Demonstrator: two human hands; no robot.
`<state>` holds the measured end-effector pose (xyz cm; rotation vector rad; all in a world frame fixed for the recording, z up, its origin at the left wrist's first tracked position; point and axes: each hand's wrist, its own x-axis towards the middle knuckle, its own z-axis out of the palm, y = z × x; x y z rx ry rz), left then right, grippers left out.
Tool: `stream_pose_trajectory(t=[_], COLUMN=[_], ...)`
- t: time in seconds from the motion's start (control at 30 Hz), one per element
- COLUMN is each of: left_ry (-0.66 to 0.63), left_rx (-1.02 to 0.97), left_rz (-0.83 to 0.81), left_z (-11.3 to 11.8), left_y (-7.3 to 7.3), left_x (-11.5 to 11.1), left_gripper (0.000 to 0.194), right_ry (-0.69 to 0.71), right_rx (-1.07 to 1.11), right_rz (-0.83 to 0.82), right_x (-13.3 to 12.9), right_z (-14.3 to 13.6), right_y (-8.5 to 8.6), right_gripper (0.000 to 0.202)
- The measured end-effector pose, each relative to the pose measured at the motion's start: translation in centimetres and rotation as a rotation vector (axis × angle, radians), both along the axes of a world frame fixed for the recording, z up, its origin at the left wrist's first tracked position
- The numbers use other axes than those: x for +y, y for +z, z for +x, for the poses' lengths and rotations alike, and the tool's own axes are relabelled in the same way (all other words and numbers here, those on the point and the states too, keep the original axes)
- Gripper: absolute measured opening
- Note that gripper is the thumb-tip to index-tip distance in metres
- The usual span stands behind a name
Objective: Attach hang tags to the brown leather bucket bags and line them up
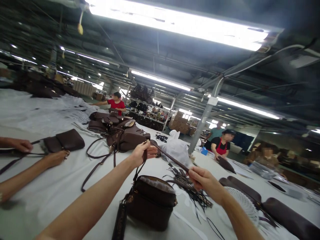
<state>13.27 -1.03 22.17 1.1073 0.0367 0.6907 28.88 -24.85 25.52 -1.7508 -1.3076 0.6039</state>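
Near the centre of the frame, the left hand [145, 153] has its grip closed around a long, narrow dark-brown leather strap [173, 160], and the right hand [203, 178] pinches it further along, so it slants between them. Below, at bottom centre, a boxy dark-brown leather bag [152, 203] stands upright on the white-covered worktop [62, 173], whitish material showing at its top; a strap length hangs from the left hand toward its left side. Just right of the bag lies a tangled bundle of thin dark strips [190, 186]. Behind the hands I see heaped brown leather bags [125, 136] and a crumpled white plastic bag [176, 145]. At left, a co-worker's hand [56, 158] touches a flat dark-brown bag [65, 140].
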Motion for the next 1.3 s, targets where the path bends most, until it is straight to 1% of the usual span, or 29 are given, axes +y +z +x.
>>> stream_pose_trajectory(t=[0.07, 0.1, 0.13, 0.17, 0.2, 0.23, 0.27, 0.33, 0.4, 0.47, 0.53, 0.63, 0.7, 0.77, 0.8, 0.87, 1.0, 1.07, 1.13, 1.17, 1.2, 1.27, 1.3], left_ry=[0.026, 0.039, 0.055, 0.075, 0.09, 0.088, 0.074, 0.016, -0.056, -0.123, -0.188, -0.284, -0.276, -0.197, -0.149, -0.087, -0.052, -0.045, -0.02, -0.016, -0.021, -0.063, -0.097], left_rx=[-0.107, -0.151, -0.179, -0.189, -0.186, -0.172, -0.153, -0.098, -0.029, 0.036, 0.095, 0.174, 0.244, 0.301, 0.316, 0.323, 0.337, 0.34, 0.328, 0.292, 0.23, 0.049, -0.041], left_rz=[-0.275, -0.384, -0.45, -0.463, -0.447, -0.415, -0.374, -0.27, -0.14, -0.004, 0.122, 0.303, 0.515, 0.737, 0.809, 0.851, 0.845, 0.841, 0.824, 0.763, 0.658, 0.372, 0.227], left_z=[-1.6, -2.3, -2.8, -3.1, -3.2, -3.1, -2.8, -2.2, -1.5, -0.9, -0.5, -0.2, -0.3, -0.8, -1.2, -2.2, -3.9, -4.2, -4.2, -4.1, -4.0, -3.4, -3.0], left_y=[-0.7, -1.0, -1.2, -1.3, -1.3, -1.3, -1.1, -0.6, -0.1, 0.4, 0.7, 1.2, 1.6, 1.8, 1.9, 1.9, 1.4, 1.1, 1.0, 0.9, 0.8, 0.4, 0.2], left_x=[2.5, 3.4, 4.1, 4.6, 4.8, 4.7, 4.4, 3.3, 1.8, 0.2, -1.1, -2.1, -2.1, -1.6, -1.3, -0.4, 1.3, 1.8, 1.9, 1.7, 1.4, 0.4, -0.2], left_gripper=[0.039, 0.041, 0.042, 0.044, 0.044, 0.045, 0.045, 0.044, 0.039, 0.035, 0.035, 0.034, 0.034, 0.033, 0.03, 0.023, 0.015, 0.017, 0.019, 0.023, 0.03, 0.044, 0.048], right_ry=[-0.035, -0.044, -0.046, -0.043, -0.037, -0.028, -0.016, 0.021, 0.042, 0.029, 0.019, 0.042, 0.065, 0.098, 0.115, 0.137, 0.102, 0.086, 0.094, 0.097, 0.096, 0.08, 0.078], right_rx=[-0.006, -0.026, -0.047, -0.064, -0.071, -0.068, -0.061, -0.051, -0.061, -0.085, -0.093, -0.074, -0.054, -0.017, -0.004, -0.015, -0.109, -0.116, -0.079, -0.04, 0.01, 0.119, 0.166], right_rz=[-0.082, -0.137, -0.196, -0.252, -0.3, -0.334, -0.346, -0.314, -0.27, -0.244, -0.221, -0.18, -0.175, -0.175, -0.173, -0.174, -0.185, -0.183, -0.16, -0.142, -0.122, -0.094, -0.09], right_x=[-1.1, -1.3, -1.3, -1.1, -0.8, -0.4, 0.2, 1.6, 3.4, 5.5, 7.5, 9.7, 10.3, 10.1, 9.7, 8.4, 5.9, 5.3, 5.2, 5.4, 5.8, 6.9, 7.6], right_z=[1.0, 1.3, 1.5, 1.4, 1.1, 0.5, -0.2, -1.9, -3.6, -4.8, -5.6, -6.3, -6.6, -6.5, -6.2, -5.1, -2.7, -2.3, -2.8, -3.2, -3.7, -5.0, -5.6], right_y=[-2.4, -3.5, -4.3, -4.9, -5.1, -4.9, -4.5, -2.8, -0.9, 0.6, 1.5, 1.7, 1.6, 1.4, 1.4, 1.7, 2.9, 3.5, 3.8, 3.7, 3.5, 2.7, 2.2], right_gripper=[0.055, 0.057, 0.059, 0.061, 0.061, 0.061, 0.06, 0.056, 0.051, 0.046, 0.041, 0.031, 0.025, 0.022, 0.023, 0.03, 0.046, 0.05, 0.051, 0.051, 0.051, 0.051, 0.051])
